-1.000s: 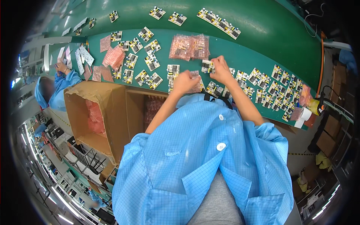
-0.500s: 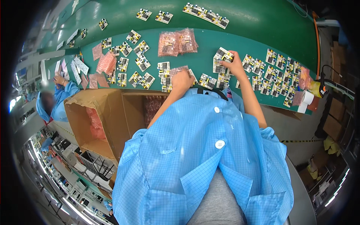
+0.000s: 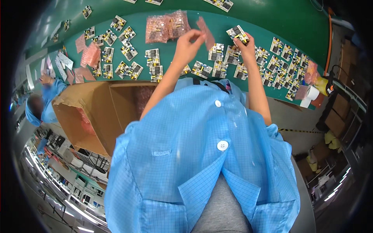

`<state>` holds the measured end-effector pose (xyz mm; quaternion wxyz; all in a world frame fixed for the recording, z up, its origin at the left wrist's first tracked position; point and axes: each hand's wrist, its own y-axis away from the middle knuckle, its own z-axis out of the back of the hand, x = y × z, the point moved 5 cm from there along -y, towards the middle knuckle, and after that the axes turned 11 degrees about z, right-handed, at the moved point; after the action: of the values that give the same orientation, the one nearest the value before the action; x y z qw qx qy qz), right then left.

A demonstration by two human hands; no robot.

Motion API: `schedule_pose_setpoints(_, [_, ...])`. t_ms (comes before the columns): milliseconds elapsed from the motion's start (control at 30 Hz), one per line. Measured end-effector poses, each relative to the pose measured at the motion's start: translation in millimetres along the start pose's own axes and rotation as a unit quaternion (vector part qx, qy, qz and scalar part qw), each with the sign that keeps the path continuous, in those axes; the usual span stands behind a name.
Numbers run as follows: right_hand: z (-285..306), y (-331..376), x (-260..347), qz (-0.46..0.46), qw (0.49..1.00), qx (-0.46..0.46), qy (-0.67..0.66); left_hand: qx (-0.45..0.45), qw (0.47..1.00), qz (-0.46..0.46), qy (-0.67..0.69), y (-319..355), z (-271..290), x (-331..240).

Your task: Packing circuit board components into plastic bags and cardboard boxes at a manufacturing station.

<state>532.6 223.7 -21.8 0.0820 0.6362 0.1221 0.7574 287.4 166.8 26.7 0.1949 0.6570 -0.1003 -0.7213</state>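
Note:
My left hand [image 3: 189, 46] pinches a pink bubble-wrap bag [image 3: 206, 34], which is smeared by motion and held up over the green table. To its right, my right hand [image 3: 246, 47] grips a small circuit board [image 3: 237, 34] by its near edge, raised and tilted with its black, yellow and white parts showing. Loose boards [image 3: 232, 55] lie on the table below both hands. Left of my left hand is a pile of boards in pink bubble wrap [image 3: 168, 27].
Rows of boards [image 3: 285, 66] cover the right side, near a white tape roll [image 3: 311, 94]. More boards [image 3: 128, 35] and pink bags [image 3: 90, 55] lie left. Cardboard boxes [image 3: 99, 116] stand against the table's near edge. A co-worker in blue [image 3: 48, 99] sits far left.
My left hand has lifted the bubble-wrap bag from the near boards, up and toward my right hand. My right hand has raised the circuit board away from the others. The view has shifted.

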Motion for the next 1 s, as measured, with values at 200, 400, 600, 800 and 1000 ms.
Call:
schedule_pose_setpoints(200, [6.6,-27.8,-24.2,-0.007,0.997,0.027,-0.070,-0.046,0.944,0.247,0.214,-57.8,-24.4,54.6])
schedule_pose_setpoints(400, [26.4,-30.7,-24.6,-0.030,0.998,0.041,-0.030,-0.069,0.972,0.172,-0.142,-53.2,-26.1,58.8])
schedule_pose_setpoints(600, [34.3,-32.6,-22.4,-0.032,0.998,0.053,-0.025,-0.080,0.911,-0.224,-0.336,-83.6,-54.8,28.5])
schedule_pose_setpoints(800, [41.5,-31.6,-12.7,-0.011,0.994,0.054,0.089,-0.069,0.885,-0.127,-0.443,-93.7,-77.9,20.5])
schedule_pose_setpoints(1000, [42.1,-35.4,-1.3,0.010,0.991,0.046,0.125,-0.036,0.815,-0.238,-0.527,-99.1,-77.0,28.4])
